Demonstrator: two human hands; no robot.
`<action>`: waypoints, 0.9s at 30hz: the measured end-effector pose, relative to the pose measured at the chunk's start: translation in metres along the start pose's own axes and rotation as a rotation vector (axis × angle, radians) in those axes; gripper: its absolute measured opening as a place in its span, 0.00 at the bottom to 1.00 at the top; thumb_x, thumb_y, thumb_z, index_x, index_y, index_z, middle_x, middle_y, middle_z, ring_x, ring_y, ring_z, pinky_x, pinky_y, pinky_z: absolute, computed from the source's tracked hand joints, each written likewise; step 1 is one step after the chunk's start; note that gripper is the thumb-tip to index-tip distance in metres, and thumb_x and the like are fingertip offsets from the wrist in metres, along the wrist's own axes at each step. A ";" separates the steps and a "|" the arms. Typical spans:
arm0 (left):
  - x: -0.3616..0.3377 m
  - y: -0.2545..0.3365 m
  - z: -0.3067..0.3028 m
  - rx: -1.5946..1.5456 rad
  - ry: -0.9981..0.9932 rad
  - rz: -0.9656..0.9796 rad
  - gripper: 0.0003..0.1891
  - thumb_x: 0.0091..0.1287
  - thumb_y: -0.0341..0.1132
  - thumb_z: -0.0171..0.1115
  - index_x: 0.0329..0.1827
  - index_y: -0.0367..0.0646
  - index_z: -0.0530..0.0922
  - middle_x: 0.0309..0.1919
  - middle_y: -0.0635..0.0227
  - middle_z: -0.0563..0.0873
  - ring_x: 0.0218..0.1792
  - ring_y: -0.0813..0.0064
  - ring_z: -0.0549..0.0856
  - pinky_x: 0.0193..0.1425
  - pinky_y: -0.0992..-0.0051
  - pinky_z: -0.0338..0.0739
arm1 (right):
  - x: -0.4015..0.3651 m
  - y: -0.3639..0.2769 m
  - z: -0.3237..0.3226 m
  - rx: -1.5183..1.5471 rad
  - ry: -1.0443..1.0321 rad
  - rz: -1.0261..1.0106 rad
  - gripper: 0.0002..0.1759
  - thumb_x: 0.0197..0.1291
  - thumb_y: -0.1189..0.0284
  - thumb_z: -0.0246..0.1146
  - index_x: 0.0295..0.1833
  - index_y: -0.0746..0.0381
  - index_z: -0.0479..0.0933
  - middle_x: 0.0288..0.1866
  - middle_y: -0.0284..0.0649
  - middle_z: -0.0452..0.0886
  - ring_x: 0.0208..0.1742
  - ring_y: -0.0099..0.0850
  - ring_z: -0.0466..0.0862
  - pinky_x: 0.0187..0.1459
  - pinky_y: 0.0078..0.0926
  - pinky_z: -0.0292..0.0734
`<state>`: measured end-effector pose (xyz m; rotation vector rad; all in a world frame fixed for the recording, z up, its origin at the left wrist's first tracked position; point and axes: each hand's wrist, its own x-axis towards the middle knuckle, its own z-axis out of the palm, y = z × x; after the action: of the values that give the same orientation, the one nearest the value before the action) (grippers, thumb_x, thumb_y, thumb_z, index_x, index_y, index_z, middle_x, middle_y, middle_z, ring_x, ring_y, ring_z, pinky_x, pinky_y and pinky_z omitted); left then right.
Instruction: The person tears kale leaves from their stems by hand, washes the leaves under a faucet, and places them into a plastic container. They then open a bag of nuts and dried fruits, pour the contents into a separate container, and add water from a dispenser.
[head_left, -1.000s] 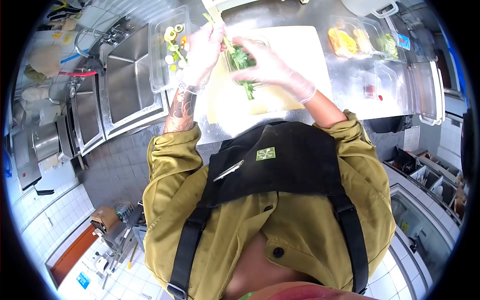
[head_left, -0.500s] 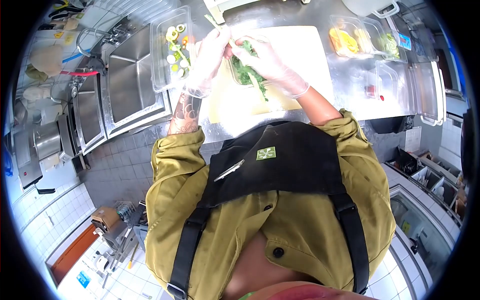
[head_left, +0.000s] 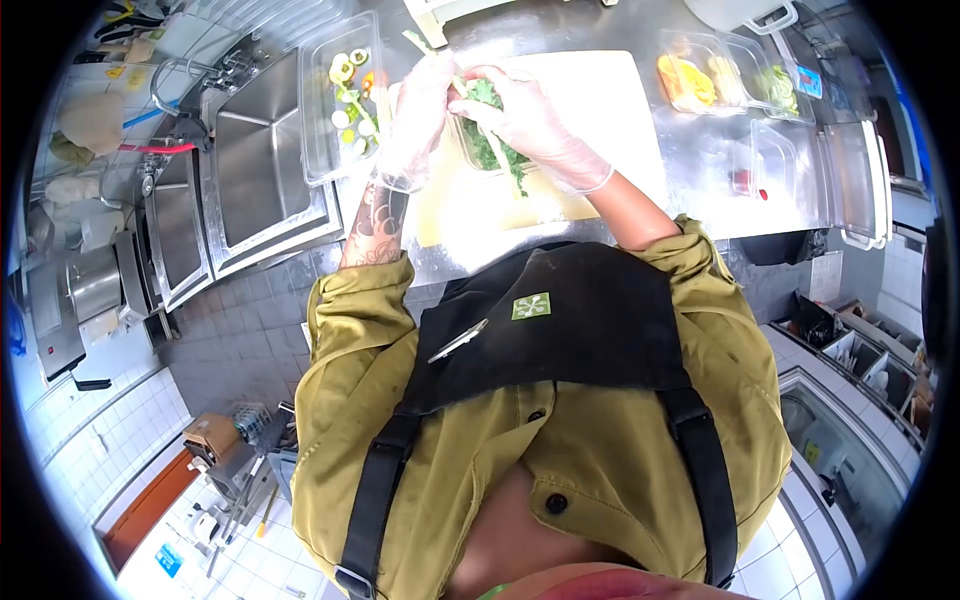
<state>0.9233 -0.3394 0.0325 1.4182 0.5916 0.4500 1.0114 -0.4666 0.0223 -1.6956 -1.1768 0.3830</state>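
Left grip [head_left: 425,106], right grip [head_left: 528,118] — both on stalk [head_left: 504,156]

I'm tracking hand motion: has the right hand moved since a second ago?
Yes. Against the cutting board, the right hand has shifted left, away from the board's right side and toward the left hand.

Left hand [head_left: 422,112]: one, mine, in loose clear glove; fingers folded inward, closed in grip. Left forearm [head_left: 376,228]: reaching forward, tattooed, glove cuff loose at wrist. Right hand [head_left: 528,112]: one, mine, clear-gloved; angled in toward left, fingers bent, tips near left fingers; how tightly tips close, unclear. Right forearm [head_left: 632,208]: bare between glove cuff and sleeve, slanting inward. Both sleeves: mine, olive, pushed up forearms. Both elbows: bent, set wider than hands.
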 end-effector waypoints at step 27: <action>-0.020 0.016 -0.073 -0.230 0.177 0.221 0.12 0.75 0.38 0.48 0.42 0.38 0.76 0.28 0.67 0.79 0.23 0.82 0.75 0.27 0.82 0.70 | -0.005 0.033 -0.047 -0.481 -0.287 0.025 0.43 0.41 0.62 0.75 0.66 0.58 0.68 0.53 0.47 0.78 0.55 0.43 0.77 0.59 0.33 0.72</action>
<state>0.8628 -0.2932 0.0466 1.2347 0.5079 0.8009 1.0593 -0.4973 0.0141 -2.1190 -1.5497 0.3884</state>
